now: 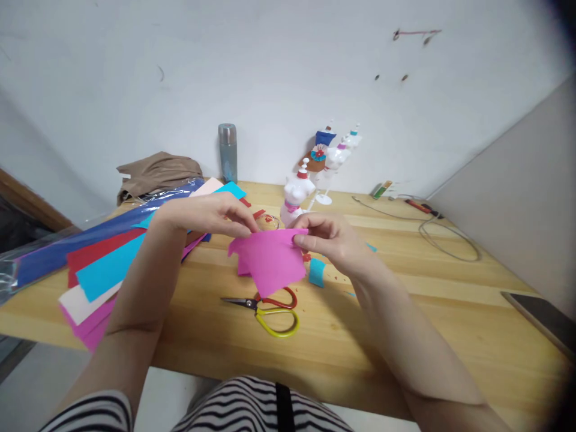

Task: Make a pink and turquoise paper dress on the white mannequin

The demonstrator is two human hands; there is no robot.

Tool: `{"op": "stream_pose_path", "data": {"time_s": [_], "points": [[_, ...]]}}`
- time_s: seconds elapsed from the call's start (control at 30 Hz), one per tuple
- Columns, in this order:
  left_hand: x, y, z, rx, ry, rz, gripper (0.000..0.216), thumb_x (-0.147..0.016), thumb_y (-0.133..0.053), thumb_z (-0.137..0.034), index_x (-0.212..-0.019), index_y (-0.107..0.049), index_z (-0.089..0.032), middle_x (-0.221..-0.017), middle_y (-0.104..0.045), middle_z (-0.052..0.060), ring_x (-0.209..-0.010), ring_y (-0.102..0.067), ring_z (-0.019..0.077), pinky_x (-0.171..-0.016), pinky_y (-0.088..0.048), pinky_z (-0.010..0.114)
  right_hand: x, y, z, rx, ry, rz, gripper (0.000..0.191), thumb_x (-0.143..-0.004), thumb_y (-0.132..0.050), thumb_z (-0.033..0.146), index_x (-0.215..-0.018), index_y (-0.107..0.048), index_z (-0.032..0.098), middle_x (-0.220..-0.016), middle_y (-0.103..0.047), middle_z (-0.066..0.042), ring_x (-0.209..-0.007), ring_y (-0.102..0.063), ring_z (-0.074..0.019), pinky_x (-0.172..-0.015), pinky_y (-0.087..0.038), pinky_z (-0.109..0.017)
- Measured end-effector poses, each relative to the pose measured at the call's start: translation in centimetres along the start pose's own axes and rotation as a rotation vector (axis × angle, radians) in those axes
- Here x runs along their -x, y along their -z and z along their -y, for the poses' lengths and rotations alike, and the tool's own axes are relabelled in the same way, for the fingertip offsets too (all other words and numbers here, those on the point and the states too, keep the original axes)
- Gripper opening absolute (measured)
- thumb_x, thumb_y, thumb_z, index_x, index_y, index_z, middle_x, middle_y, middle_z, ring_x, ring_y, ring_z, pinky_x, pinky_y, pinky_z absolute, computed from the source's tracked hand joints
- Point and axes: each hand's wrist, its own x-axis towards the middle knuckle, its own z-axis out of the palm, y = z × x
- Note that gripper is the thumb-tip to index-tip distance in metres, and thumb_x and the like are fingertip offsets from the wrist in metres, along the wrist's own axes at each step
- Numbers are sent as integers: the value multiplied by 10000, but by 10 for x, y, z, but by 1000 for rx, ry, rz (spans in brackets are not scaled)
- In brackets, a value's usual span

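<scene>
A pink sheet of paper (278, 261) hangs between my two hands above the wooden table (202, 336). My left hand (216, 215) pinches its upper left edge. At its upper right corner, the thumb and fingers of my right hand (326, 237) are closed on it. Scissors (270, 311) with one red and one yellow handle lie just below the sheet, blades pointing left. Behind my hands stands a small white dress-form figure (299, 191) with a red neck band and a pink waist band. A small blue piece (317, 273) lies beside my right hand.
Coloured sheets (110, 264) are spread at the left, near a plastic-wrapped blue roll (103, 231). Brown cloth (157, 174) and a flask (228, 153) stand by the wall. More dress forms (337, 156) are at the back; a cable (425, 234) and phone (540, 321) lie at right.
</scene>
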Motion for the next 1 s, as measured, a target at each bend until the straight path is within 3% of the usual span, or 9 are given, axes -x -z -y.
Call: {"op": "stream_pose_path", "data": {"time_s": [0.17,0.33,0.5,0.63,0.73,0.83,0.93,1.0], "points": [[-21,-27,-4,229,-85,26,312,-924,-585,-389,-743,-677,-152,-742,-632,11,-681,-553,120,-614,-414,223,-3,-1,-5,-30,-50,-12,323,-742,-809,462,-726,-622,200,-575,-575,28,-491,-482,-101,-457,-363,-253],[-29,-35,-2,476,-112,-20,265,-882,-664,-346,-698,-639,-156,-665,-569,-6,-613,-503,105,-559,-403,213,-3,-2,-6,-45,-56,-42,404,-763,-786,559,-686,-589,215,-531,-532,38,-470,-458,-104,-435,-324,-254],[-28,-32,0,489,-110,-40,268,-846,-700,-346,-665,-647,-156,-663,-589,3,-619,-517,111,-564,-418,216,-2,1,-4,-77,-27,-56,546,-769,-718,718,-620,-551,221,-515,-502,36,-440,-430,-97,-427,-327,-263],[-23,-29,3,395,-77,-93,283,-828,-704,-373,-656,-640,-158,-621,-555,-18,-588,-489,103,-538,-371,217,0,17,-1,-79,-56,7,553,-801,-662,755,-708,-635,210,-537,-601,-1,-439,-534,-130,-422,-368,-274],[-15,-24,6,354,-61,-176,293,-826,-701,-358,-633,-610,-158,-579,-499,-35,-556,-442,86,-513,-323,211,0,25,-3,49,-105,167,487,-848,-666,669,-738,-655,195,-578,-661,-16,-503,-618,-142,-454,-398,-254],[-9,-18,8,351,-17,-256,316,-822,-713,-362,-621,-580,-159,-557,-469,-44,-529,-423,77,-504,-322,206,4,13,-15,266,-135,383,324,-879,-696,475,-729,-656,190,-610,-655,9,-566,-635,-138,-521,-435,-242],[-9,-18,7,342,15,-277,303,-832,-710,-365,-643,-601,-155,-566,-476,-42,-519,-417,72,-493,-313,203,17,-17,-36,590,24,418,101,-886,-672,257,-846,-730,184,-705,-678,-4,-647,-623,-153,-584,-430,-257],[-11,-21,5,345,-10,-242,290,-851,-688,-359,-659,-619,-153,-583,-495,-35,-532,-435,77,-497,-317,203,29,-37,-51,749,131,453,164,-849,-693,164,-1005,-739,175,-895,-736,-60,-809,-666,-195,-691,-482,-288]]}}
